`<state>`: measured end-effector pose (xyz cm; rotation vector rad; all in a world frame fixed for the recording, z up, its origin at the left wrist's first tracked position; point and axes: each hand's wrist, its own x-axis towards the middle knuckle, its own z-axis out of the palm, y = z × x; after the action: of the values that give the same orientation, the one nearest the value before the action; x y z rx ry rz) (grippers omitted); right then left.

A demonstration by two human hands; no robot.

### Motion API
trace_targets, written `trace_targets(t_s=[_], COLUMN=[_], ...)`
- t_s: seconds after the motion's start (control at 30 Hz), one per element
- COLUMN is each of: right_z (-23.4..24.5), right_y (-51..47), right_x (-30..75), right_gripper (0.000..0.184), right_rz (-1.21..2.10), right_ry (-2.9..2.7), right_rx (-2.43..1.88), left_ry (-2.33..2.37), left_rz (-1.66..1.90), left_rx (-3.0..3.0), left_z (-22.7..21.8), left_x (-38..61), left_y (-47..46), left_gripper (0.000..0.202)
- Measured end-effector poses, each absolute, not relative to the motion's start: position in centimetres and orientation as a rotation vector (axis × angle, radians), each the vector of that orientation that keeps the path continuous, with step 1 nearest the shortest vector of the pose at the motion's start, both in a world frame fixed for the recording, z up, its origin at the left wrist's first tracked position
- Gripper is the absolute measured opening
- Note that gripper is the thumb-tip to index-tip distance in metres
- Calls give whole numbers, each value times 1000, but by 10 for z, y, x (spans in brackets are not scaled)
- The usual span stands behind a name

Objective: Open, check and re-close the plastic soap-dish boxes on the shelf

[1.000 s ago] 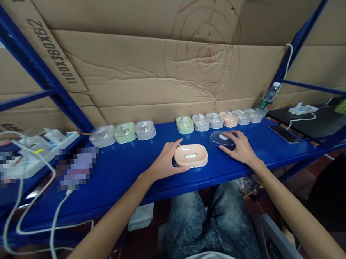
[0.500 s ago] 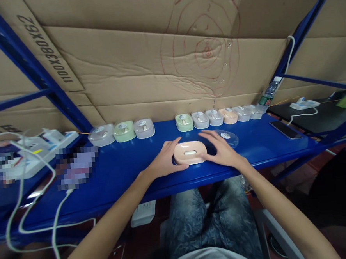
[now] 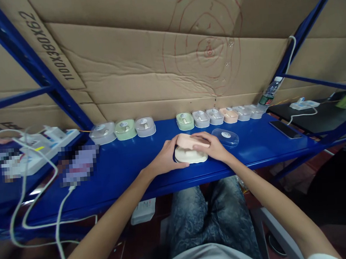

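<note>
My left hand (image 3: 166, 158) curves around the left side of a cream oval base (image 3: 193, 154) on the blue table, its thumb along the front edge and fingers at the back. My right hand (image 3: 216, 145) grips a peach rounded oval piece (image 3: 185, 140), which is tilted up over the base. What lies between piece and base is hidden. Behind the right hand, a clear oval plastic lid (image 3: 230, 138) with a round white sticker rests on the table.
Closed rounded boxes, a green box (image 3: 185, 121) and a peach box (image 3: 230, 115) among them, line the cardboard wall (image 3: 133, 61). A plastic bottle (image 3: 269, 92) and a phone (image 3: 286, 129) stand right. Power strips, white cables (image 3: 58, 214) and a purple blurred device (image 3: 80, 164) lie left.
My right hand has closed on the peach piece and tilted it up off the cream base, which now shows. My left hand stays at the base's left side.
</note>
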<state>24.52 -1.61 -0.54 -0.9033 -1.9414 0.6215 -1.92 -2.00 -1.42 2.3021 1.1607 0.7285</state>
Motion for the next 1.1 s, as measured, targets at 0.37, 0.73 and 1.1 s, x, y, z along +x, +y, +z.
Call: trace_targets(t_s=[0.37, 0.73, 1.1], right_z=[-6, -14, -11], right_y=[-7, -6, -38], right_x=[253, 248, 236], right_gripper=[64, 51, 52], right_rz=[1015, 857, 118], right_ry=[-1444, -1564, -2370], right_rx=[-923, -978, -873], left_ry=[1150, 1140, 1166], left_rz=[660, 686, 694], left_rx=[2257, 2274, 2290], left_z=[-9, -10, -16], left_x=[-20, -19, -22], left_y=[-21, -21, -20], left_gripper=[128, 126, 124])
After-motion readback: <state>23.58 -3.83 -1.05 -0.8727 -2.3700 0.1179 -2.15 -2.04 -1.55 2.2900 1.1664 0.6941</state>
